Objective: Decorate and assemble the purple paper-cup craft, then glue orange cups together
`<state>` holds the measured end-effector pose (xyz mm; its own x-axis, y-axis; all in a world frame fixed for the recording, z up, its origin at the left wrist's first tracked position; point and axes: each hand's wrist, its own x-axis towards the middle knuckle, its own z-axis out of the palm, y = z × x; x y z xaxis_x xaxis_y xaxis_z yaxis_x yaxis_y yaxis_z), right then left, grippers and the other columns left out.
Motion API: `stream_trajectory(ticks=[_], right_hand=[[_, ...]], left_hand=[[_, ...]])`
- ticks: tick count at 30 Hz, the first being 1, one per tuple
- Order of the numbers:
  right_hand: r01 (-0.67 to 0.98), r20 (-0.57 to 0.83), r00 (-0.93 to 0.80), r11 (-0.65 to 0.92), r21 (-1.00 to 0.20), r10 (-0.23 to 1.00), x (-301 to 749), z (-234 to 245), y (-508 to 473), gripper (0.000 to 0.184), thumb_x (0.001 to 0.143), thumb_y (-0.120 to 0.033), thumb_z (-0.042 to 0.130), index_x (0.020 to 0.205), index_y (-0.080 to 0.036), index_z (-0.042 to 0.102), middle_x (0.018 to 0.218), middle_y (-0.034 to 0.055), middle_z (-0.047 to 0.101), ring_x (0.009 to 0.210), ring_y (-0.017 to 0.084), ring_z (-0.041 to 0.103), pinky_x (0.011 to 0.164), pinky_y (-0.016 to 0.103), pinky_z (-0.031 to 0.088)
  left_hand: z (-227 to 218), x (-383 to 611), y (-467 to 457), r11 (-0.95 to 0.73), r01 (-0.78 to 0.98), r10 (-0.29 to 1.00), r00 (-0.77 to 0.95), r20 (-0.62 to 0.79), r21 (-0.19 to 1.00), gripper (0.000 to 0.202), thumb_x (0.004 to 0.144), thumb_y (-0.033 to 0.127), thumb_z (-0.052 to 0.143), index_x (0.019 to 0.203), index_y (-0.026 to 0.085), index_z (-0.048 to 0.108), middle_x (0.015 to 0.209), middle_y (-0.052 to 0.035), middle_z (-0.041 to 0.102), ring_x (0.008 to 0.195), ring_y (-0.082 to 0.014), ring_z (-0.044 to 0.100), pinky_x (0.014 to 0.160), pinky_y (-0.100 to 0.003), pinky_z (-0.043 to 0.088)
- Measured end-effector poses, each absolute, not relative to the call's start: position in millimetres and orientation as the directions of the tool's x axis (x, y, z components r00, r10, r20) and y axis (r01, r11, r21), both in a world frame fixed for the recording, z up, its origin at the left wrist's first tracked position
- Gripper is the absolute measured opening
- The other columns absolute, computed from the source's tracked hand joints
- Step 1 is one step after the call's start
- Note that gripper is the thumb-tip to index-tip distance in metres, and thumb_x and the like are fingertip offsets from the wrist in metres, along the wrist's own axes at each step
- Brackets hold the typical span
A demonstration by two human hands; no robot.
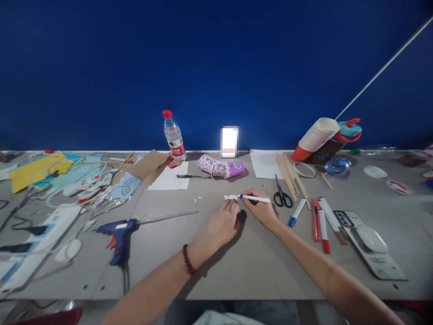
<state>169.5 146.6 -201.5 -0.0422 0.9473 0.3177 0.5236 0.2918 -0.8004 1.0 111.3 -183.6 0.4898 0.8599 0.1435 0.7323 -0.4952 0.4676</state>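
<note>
My right hand (262, 211) grips a white marker (260, 198) with a purple tip, held like a pen. The tip points left at a small cut piece of white paper (230, 197). With its fingers curled, my left hand (221, 223) holds that piece close above the table; part of it is hidden behind the fingers. Behind the hands lie two patterned purple paper cups (221, 167), joined end to end on their side. A pair of black scissors (283, 195) rests just right of my right hand.
A blue glue gun (120, 234) lies at left, near a white power strip (40, 248) and tangled cables. A water bottle (174, 137) stands at the back. On the right are wooden sticks (287, 176), stacked paper cups (316, 137), a box cutter (315, 220) and a phone (382, 264).
</note>
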Motion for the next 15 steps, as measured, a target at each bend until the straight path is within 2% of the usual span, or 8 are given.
stream_trajectory(ticks=[9,15], right_hand=[[0.516,0.296,-0.069,0.288,-0.807,0.953,168.6,-198.7,145.0,0.014,0.08,-0.031,0.055,0.078,-0.021,0.065,0.075,0.0026,0.07,0.068,0.018,0.062,0.067,0.03,0.049],[0.484,0.309,-0.007,0.274,-0.831,0.951,171.3,-199.6,147.2,0.015,0.08,-0.033,0.057,0.077,-0.02,0.064,0.073,0.0031,0.067,0.067,0.019,0.061,0.065,0.03,0.049]], left_hand=[[-191.2,1.6,112.9,-0.504,0.73,0.858,0.485,0.169,0.461,0.03,0.083,0.015,0.047,0.113,0.018,0.043,0.116,-0.0126,0.058,0.117,-0.0267,0.051,0.092,-0.041,0.049],[-183.1,1.4,110.7,-0.515,0.732,0.853,0.49,0.181,0.446,0.024,0.083,0.014,0.047,0.107,0.017,0.044,0.112,-0.0135,0.059,0.113,-0.0266,0.054,0.089,-0.041,0.049]])
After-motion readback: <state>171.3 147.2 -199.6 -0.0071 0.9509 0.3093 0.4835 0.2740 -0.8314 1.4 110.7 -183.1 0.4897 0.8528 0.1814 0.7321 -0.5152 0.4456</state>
